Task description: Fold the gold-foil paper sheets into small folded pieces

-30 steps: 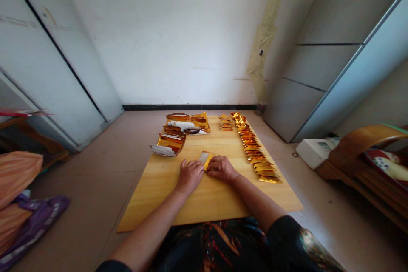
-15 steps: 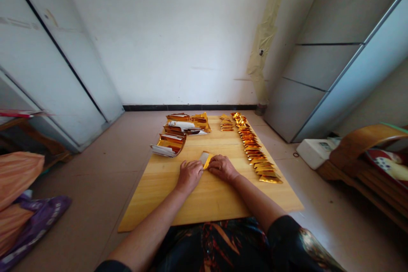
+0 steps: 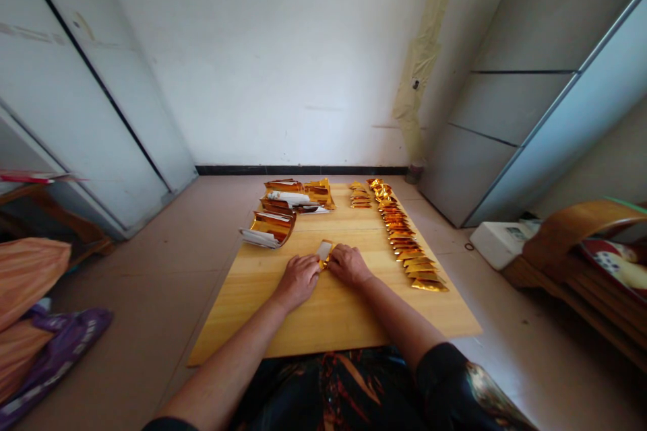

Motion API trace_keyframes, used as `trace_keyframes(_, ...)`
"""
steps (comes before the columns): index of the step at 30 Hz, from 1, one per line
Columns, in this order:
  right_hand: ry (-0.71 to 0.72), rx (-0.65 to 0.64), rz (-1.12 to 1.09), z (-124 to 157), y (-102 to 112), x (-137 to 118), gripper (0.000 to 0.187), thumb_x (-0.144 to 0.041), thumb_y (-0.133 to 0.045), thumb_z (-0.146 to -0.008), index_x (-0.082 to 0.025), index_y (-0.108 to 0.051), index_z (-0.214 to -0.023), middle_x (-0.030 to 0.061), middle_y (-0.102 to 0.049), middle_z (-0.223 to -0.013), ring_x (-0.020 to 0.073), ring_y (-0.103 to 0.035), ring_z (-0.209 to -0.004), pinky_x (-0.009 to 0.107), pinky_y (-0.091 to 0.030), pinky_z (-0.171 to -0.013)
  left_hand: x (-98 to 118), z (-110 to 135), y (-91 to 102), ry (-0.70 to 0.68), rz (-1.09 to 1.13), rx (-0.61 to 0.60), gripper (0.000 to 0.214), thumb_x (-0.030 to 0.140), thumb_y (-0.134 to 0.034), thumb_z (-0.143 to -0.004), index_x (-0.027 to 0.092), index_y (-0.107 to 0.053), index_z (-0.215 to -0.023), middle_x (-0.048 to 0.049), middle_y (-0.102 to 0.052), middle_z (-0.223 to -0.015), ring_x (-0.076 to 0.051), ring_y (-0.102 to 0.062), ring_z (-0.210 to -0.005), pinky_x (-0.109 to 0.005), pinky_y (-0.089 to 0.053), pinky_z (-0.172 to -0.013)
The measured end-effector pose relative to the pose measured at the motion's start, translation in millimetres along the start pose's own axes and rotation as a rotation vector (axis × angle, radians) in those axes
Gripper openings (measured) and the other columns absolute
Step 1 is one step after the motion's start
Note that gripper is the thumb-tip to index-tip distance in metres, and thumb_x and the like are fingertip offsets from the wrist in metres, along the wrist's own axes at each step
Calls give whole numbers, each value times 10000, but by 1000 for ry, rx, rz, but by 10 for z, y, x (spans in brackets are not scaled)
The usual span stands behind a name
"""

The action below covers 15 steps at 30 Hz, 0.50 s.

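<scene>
A small sheet of gold foil paper (image 3: 324,250), pale side up with a shiny gold edge, lies on the wooden board between my hands. My left hand (image 3: 299,277) grips its left side with fingers curled and pressed together. On the right side, my right hand (image 3: 348,262) closes its fingers over the near corner of the same sheet. The fingertips of both hands partly cover the paper. Down the right side of the board runs a long row of folded gold foil pieces (image 3: 402,236), overlapping one another. A shorter group of folded pieces (image 3: 360,196) sits to its left.
Curved stacks of loose gold foil sheets (image 3: 273,225) lie at the board's far left, more sheets (image 3: 318,194) behind them. The wooden board (image 3: 253,323) reaches to my lap. A grey refrigerator (image 3: 495,128) stands right, a wooden chair (image 3: 571,269) nearer; bags (image 3: 60,350) lie left.
My right hand has shifted slightly left, closer to my left hand. The gold strip along the sheet's right side shows less, and the paper looks narrower.
</scene>
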State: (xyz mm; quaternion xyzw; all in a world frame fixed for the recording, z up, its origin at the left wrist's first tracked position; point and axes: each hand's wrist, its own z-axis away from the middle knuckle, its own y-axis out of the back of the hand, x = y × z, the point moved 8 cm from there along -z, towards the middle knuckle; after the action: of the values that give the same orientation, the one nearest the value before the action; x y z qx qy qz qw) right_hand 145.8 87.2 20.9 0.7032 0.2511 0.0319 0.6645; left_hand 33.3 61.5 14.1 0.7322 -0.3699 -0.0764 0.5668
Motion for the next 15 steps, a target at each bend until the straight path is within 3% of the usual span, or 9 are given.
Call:
trace_keyframes(8,-66,-14,25,-53,-74,34,149,-268,-513,-873,-183,-621,-816,34,-621,-911,137,-558,-842,243,-305,-667,-11,5,-33,-13,-34,-7,203,72,-462,-784,193,-597,-876,-78,-630,-1179,-208,-547,-1121,-406,-387,-959)
trace_keyframes(15,-87,-40,85,-55,-112,17,176,-252,-461,-902,-169,-616,-912,72,-622,-985,159,-566,-913,258,-343,-728,37,17,-21,-34,-61,-22,233,68,-465,-784,186,-597,-936,-99,-621,-1193,-218,-540,-1138,-415,-399,-962)
